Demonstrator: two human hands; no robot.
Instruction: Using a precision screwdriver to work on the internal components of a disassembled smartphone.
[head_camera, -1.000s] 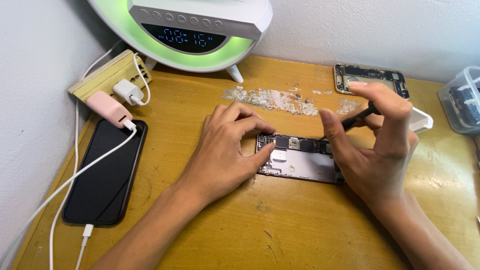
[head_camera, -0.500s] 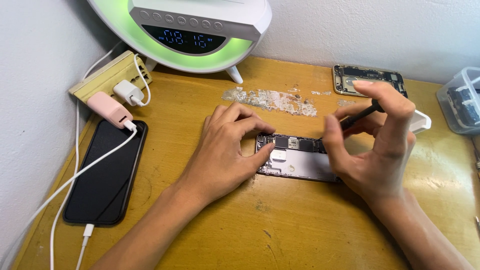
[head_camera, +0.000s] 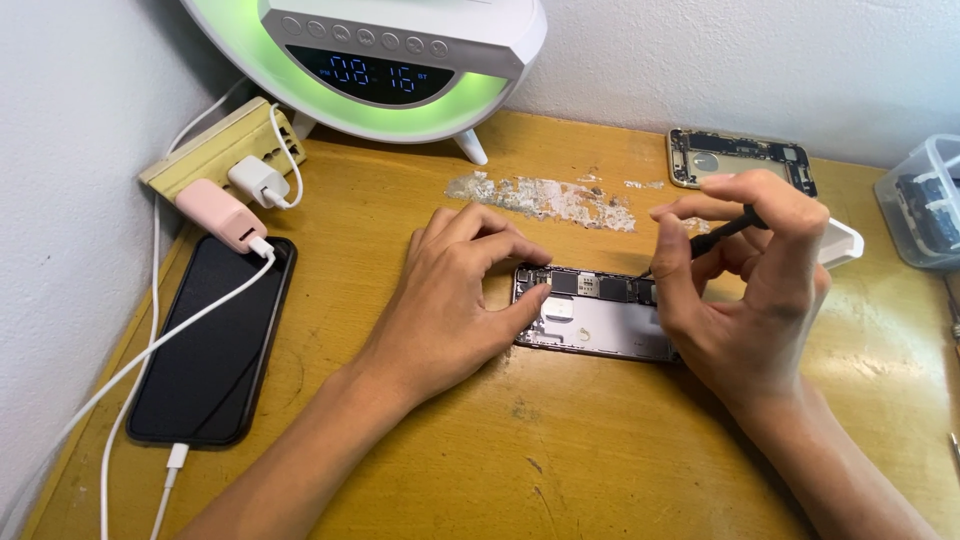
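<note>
Opened phone (head_camera: 600, 320) mid-desk (head_camera: 500, 450), back already off, board still in. My left hand (head_camera: 455, 300) pins it flat; right hand (head_camera: 745, 290) pinches screwdriver (head_camera: 715, 232), tip on board.

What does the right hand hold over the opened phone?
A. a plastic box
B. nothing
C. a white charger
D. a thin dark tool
D: the right hand pinches a thin dark tool, its tip pointing down at the opened phone.
</note>
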